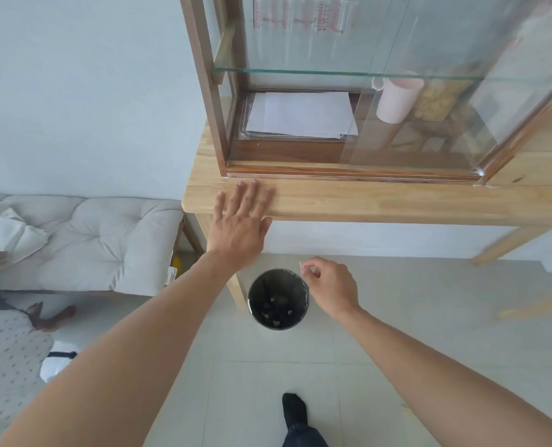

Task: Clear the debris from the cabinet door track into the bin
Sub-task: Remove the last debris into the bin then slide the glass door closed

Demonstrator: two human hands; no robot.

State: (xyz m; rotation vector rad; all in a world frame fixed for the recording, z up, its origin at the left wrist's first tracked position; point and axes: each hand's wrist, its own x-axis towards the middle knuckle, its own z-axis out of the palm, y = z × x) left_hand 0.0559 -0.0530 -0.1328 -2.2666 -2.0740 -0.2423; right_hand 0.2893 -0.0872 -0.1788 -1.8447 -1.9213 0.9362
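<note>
A wood-framed glass cabinet stands on a light wooden table. Its sliding door track runs along the cabinet's bottom front edge; small white specks lie at its left and right corners. My left hand rests flat with spread fingers on the table's front edge, just below the track's left end. My right hand hovers over the right rim of a small dark round bin on the floor, pinching a tiny white piece of debris between thumb and forefinger. Several scraps lie in the bin.
Papers, a pink cup and a jar sit inside the cabinet under a glass shelf. A grey cushioned bench stands left, with another person's feet near it. My dark-socked foot is on the tiled floor.
</note>
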